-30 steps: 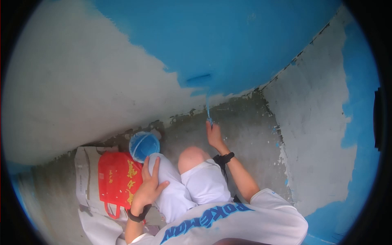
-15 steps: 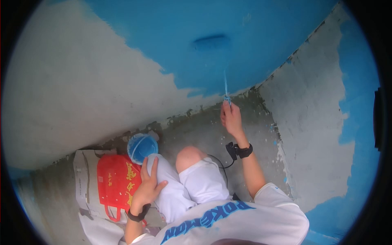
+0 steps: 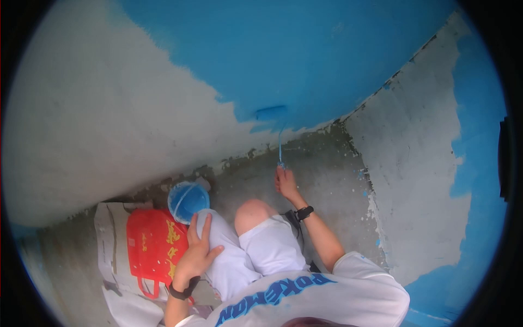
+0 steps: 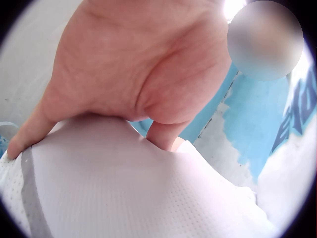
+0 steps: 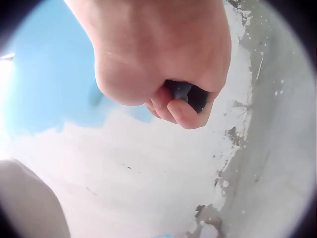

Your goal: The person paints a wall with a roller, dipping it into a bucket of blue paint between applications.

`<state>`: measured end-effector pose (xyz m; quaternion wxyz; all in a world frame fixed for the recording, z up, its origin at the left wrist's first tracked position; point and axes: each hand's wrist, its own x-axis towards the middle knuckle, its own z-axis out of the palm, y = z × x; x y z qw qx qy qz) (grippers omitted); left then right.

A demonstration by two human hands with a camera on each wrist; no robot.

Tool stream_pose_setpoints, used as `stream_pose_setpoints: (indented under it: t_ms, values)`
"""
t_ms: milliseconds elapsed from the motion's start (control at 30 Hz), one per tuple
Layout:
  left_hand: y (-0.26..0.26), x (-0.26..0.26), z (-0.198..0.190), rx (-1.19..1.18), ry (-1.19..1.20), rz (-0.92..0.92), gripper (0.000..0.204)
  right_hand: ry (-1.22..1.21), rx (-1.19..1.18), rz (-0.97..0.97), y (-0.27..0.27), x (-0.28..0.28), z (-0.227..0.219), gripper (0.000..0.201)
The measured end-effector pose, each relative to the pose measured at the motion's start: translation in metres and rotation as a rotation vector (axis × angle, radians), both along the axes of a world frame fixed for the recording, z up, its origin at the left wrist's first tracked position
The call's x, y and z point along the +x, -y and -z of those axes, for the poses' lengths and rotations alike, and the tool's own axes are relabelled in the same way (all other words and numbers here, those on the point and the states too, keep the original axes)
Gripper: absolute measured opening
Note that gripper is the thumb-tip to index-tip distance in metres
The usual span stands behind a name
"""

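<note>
My right hand (image 3: pixel 287 182) grips the handle of a paint roller (image 3: pixel 271 113), fingers curled around its dark grip (image 5: pixel 182 90) in the right wrist view. The blue-coated roller head lies on the wall (image 3: pixel 305 60), near the lower edge of the wet blue area. Its thin, paint-smeared rod runs down to the hand. My left hand (image 3: pixel 195 256) rests with spread fingers on the left knee, over the white trouser leg (image 4: pixel 109 178). Just beyond those fingertips stands a blue paint bucket (image 3: pixel 188 203) with paint inside.
A red bag (image 3: pixel 155 245) with yellow lettering lies on pale sheeting (image 3: pixel 111 240) to the left. The paint-spotted grey floor (image 3: pixel 332 163) meets the curved wall along a chipped edge. At the right, another wall (image 3: pixel 414 141) is part grey, part blue.
The roller first went up the wall and to the right, then came back down to the blue area's lower edge, the right hand moving with it. The left hand stayed on the knee.
</note>
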<state>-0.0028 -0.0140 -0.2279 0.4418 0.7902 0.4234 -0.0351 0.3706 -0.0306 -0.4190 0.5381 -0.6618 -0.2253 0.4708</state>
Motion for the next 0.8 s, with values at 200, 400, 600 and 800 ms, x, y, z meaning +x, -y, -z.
stream_pose_setpoints:
  t_ms: [200,400,600,800]
  values:
    - [-0.004,-0.002,0.007,0.025,-0.004,0.035,0.096,-0.145,0.210,-0.016,-0.031,0.006,-0.078,0.049]
    - [-0.006,-0.003,0.012,0.026,0.034,0.035,0.096,-0.124,0.320,-0.023,-0.047,0.026,-0.152,0.047]
    - [-0.006,-0.002,0.011,0.018,0.031,0.028,0.095,-0.044,0.189,0.010,-0.031,0.026,-0.067,0.048]
    - [0.004,-0.005,0.005,0.020,0.017,0.025,0.094,-0.006,0.060,-0.048,0.012,0.017,-0.032,0.049]
